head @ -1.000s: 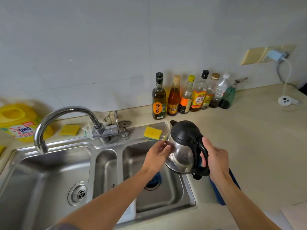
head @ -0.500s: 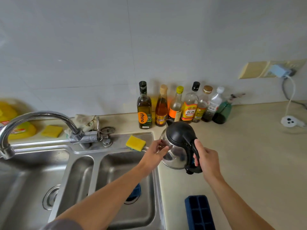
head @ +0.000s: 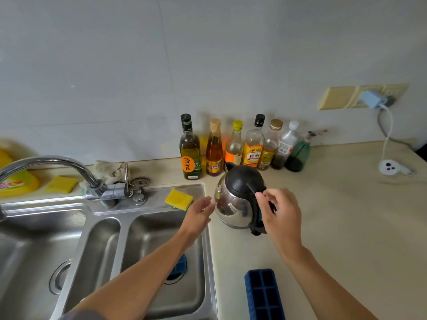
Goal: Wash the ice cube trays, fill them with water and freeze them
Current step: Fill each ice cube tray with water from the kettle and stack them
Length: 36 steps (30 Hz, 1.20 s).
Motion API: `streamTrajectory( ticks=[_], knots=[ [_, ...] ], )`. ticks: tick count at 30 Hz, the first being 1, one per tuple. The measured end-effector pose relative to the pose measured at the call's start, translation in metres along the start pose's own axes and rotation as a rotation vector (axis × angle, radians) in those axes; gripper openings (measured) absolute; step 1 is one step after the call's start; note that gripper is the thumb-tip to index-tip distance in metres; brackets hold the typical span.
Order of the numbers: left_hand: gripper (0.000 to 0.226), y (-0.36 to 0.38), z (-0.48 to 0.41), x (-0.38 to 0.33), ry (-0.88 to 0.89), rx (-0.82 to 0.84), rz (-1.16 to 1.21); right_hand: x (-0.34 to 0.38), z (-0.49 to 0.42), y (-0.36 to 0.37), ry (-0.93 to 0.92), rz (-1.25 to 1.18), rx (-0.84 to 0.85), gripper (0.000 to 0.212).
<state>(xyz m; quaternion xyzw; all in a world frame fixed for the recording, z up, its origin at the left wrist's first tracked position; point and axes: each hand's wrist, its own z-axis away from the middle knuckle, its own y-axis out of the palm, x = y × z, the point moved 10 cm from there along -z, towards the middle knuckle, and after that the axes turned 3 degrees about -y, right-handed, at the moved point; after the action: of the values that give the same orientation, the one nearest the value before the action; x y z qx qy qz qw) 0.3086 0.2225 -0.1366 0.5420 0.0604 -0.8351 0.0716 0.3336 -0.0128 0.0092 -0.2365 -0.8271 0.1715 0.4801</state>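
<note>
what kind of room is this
Most likely a home kitchen: a stainless steel sink with a curved tap, a row of oil and sauce bottles against the wall, and an electric kettle on the counter.

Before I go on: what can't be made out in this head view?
- Ice cube tray: near end cut off by the bottom edge.
- Blue item at the right basin's drain: mostly hidden by the left forearm.
- Kettle: water level unreadable; handle partly behind the right hand.
- Tap spout: cut off at left edge.
</note>
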Motion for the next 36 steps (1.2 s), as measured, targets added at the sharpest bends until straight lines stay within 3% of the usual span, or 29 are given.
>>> streamTrajectory(
  ticks=[2, 5, 14, 17, 27, 36],
  knots=[
    [0.023, -0.02, 0.013, 0.017, 0.001, -0.034, 0.004, 0.026, 0.01, 0.021, -0.09, -0.098, 0.082, 0.021],
    [0.014, -0.065, 0.04, 0.042, -0.011, -0.097, -0.023, 0.05, 0.039, 0.075, -0.066, -0.16, 0.316, 0.02],
    [0.013, -0.264, 0.145, 0.107, -0.106, -0.438, -0.373, 0.112, 0.198, 0.254, 0.067, -0.004, 0.992, 0.024],
    [0.014, -0.31, 0.171, 0.127, -0.175, -0.5, -0.53, 0.115, 0.252, 0.291, 0.106, 0.109, 1.147, 0.025],
    [0.03, -0.317, 0.195, 0.184, -0.339, -0.284, -0.785, 0.097, 0.315, 0.32, 0.302, 0.276, 1.228, 0.023],
    [0.018, -0.316, 0.203, 0.175, -0.307, -0.381, -0.748, 0.108, 0.313, 0.315, 0.25, 0.267, 1.233, 0.022]
  ],
)
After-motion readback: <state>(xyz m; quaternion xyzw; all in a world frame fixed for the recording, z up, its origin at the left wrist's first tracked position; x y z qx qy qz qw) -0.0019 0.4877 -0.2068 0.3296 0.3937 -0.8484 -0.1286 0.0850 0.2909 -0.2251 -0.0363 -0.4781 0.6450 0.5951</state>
